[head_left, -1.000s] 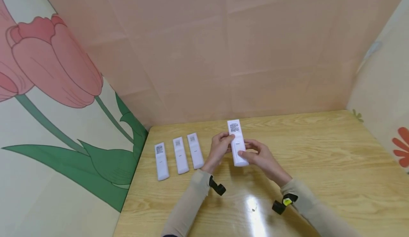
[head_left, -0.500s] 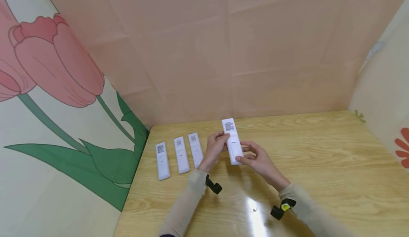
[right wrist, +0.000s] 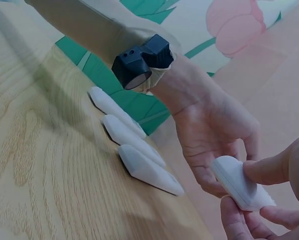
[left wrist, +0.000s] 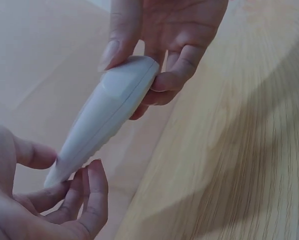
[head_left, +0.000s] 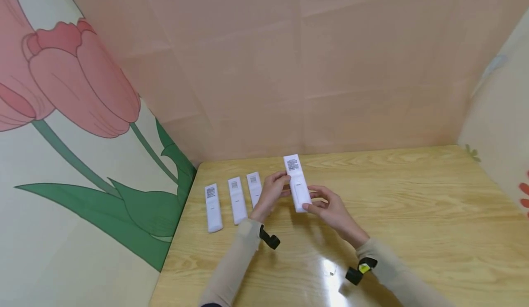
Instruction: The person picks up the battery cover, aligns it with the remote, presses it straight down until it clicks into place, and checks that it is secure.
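A white remote control (head_left: pixel 300 192) is held up over the table, its back with a printed label and a battery cover outline turned toward the head camera. My left hand (head_left: pixel 271 192) pinches its left edge near the label, thumb on the back. At the lower end my right hand (head_left: pixel 334 209) grips it, the thumb (right wrist: pixel 269 170) on the back and fingers beneath. From the side, the left wrist view shows the remote's seam and button bumps on its underside. The button face is turned away from the head camera.
On the left of the wooden table (head_left: pixel 405 206) lie three more white remotes, back side up: a left one (head_left: pixel 213 213), a middle one (head_left: pixel 237 203) and a right one (head_left: pixel 254 187) partly behind the left hand. A pink backdrop (head_left: pixel 248 68) stands behind.
Both hands have shifted left with the remote, and its lower end has swung slightly. The right thumb has slid to the remote's lower edge. The left hand now covers more of the nearest lying remote.
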`<state>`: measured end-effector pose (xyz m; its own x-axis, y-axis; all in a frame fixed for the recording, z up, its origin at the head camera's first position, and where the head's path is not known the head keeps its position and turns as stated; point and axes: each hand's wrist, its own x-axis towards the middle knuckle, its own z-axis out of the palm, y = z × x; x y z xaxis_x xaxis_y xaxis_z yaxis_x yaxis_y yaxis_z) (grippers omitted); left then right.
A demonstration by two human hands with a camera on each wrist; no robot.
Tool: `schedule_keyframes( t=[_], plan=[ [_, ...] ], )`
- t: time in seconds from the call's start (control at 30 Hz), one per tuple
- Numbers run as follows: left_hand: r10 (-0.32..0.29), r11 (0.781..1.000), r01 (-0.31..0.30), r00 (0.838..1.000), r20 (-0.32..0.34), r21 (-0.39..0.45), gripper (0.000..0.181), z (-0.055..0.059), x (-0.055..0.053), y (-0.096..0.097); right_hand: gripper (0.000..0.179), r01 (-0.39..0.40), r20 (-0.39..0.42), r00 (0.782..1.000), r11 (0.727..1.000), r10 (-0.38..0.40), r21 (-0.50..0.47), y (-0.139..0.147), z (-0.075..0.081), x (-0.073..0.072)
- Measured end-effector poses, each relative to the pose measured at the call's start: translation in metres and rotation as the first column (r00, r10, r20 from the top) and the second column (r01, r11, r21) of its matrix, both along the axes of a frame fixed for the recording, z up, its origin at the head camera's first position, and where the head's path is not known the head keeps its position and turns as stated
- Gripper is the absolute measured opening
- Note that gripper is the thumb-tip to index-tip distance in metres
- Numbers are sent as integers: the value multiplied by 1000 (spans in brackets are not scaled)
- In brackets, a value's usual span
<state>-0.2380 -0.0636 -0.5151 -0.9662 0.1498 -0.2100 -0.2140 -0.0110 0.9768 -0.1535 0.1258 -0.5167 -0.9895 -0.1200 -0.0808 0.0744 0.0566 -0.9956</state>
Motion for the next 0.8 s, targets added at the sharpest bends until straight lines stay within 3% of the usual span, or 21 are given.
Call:
schedule_keyframes(
  t=[0.43,0.8],
  plan=[
    [34,995,-33,999,9,-91,45,-6,-6,-17,58,27,-10,1000,1000,-27,-14,-16,-14,-10],
    [83,993,-85,996,-23,-83,43,-13,-8,-27,60,11,-1,1000,1000,-11,18,-29,-21,-18]
  ],
)
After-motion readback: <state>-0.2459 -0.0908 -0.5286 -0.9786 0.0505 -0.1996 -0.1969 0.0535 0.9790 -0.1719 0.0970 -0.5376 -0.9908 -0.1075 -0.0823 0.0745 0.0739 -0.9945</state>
